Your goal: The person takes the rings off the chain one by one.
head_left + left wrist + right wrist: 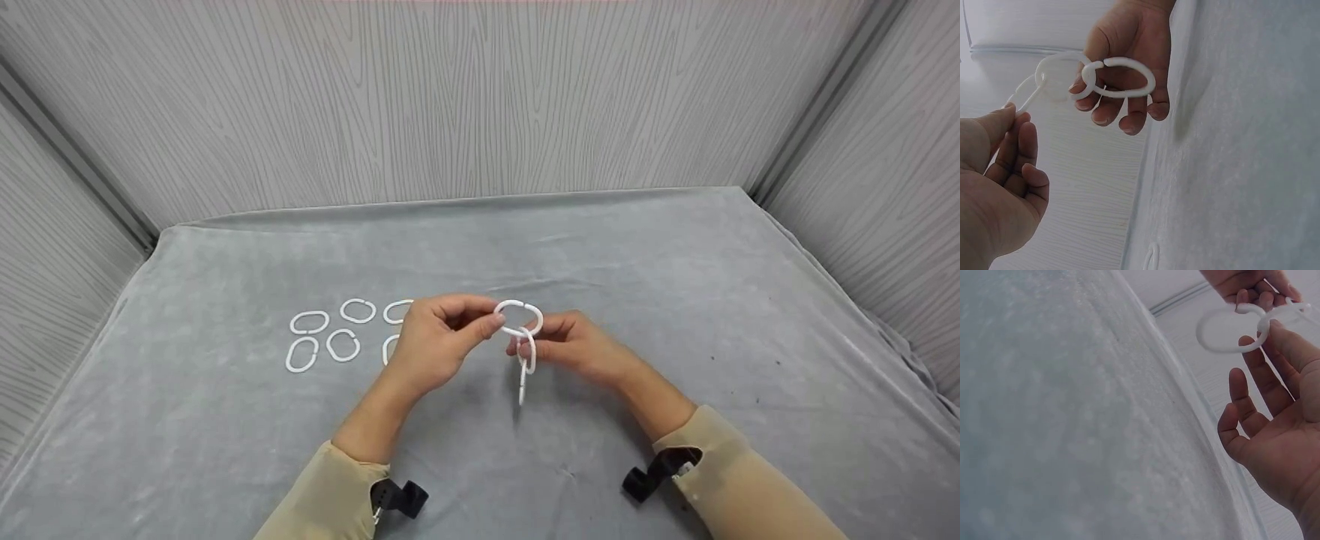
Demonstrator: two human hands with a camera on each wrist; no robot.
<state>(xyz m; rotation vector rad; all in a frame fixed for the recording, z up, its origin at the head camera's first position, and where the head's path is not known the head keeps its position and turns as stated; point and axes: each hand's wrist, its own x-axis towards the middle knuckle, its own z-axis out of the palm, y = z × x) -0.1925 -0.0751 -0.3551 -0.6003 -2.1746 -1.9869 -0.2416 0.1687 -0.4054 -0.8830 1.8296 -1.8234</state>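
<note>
Three white oval plastic links hang joined in a short chain between the hands. With thumb and forefinger, my left hand (pixel 439 341) pinches the top link (pixel 537 309), which has a small gap in its rim. The middle link (pixel 532 356) passes through it, and my right hand (pixel 581 346) pinches that one between thumb and fingers. From the middle link dangles the bottom link (pixel 522 390), seen edge-on in the head view. In the left wrist view this bottom link (pixel 1148 76) overlaps the right palm, its rim gap facing up.
Several loose white links lie on the grey cloth (pixel 675 300) left of my hands, among them one link (pixel 310 322) at the far left. Part of that group is hidden behind my left hand. Grey wood-grain panels (pixel 450 97) stand behind and at both sides.
</note>
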